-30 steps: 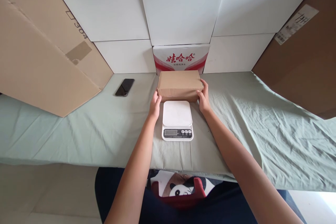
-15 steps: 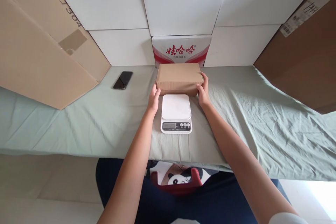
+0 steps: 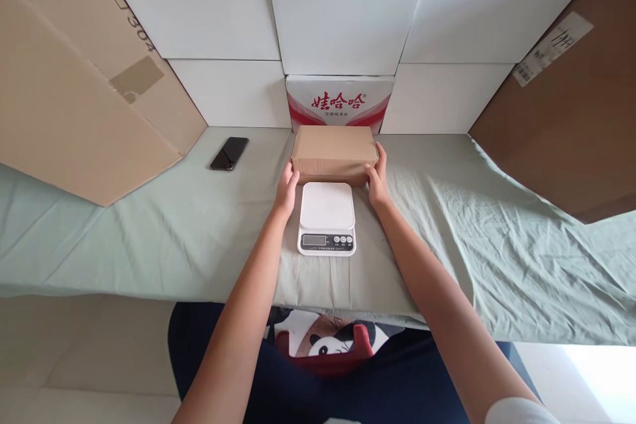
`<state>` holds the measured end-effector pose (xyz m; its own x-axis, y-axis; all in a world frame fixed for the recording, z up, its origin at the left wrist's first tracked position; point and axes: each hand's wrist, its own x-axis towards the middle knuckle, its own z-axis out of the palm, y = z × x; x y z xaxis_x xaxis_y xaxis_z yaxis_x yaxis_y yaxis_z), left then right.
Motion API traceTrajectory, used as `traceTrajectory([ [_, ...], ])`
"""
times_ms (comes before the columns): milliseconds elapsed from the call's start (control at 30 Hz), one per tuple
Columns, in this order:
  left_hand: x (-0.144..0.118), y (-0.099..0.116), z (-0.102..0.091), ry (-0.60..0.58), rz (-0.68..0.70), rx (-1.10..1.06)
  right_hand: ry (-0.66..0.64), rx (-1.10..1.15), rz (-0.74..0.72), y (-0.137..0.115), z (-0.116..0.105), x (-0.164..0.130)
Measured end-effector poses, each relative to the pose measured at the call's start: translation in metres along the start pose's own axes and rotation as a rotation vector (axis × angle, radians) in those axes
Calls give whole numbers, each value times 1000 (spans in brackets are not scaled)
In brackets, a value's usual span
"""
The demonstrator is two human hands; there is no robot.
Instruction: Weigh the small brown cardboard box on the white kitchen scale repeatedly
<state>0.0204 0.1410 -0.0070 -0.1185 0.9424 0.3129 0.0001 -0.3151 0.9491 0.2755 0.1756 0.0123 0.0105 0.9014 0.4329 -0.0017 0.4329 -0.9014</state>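
A brown cardboard box (image 3: 332, 149) lies on the green-sheeted table (image 3: 149, 238), just behind a white kitchen scale (image 3: 326, 217). My left hand (image 3: 287, 187) presses against the box's left end. My right hand (image 3: 377, 177) grips its right end, fingers wrapped around the corner. The box rests on the cloth between my two hands. The scale's platform is bare and its display sits at the near edge.
A black phone (image 3: 228, 153) lies to the left. A red-and-white printed carton (image 3: 339, 103) stands behind the box. White boards (image 3: 342, 13) wall the back; large brown cardboard sheets lean at the left (image 3: 74, 93) and right (image 3: 571, 112).
My hands keep the same grip on the box ends. The view has shifted slightly; the box and the scale stay put on the cloth.
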Motion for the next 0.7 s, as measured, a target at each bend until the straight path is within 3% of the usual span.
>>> traceTrajectory([
  [300,4,-11,-2,33,-37,14,-19,8,37,6,-1,0],
  [700,5,-10,-1,41,-46,46,4,-45,83,5,4,-2],
])
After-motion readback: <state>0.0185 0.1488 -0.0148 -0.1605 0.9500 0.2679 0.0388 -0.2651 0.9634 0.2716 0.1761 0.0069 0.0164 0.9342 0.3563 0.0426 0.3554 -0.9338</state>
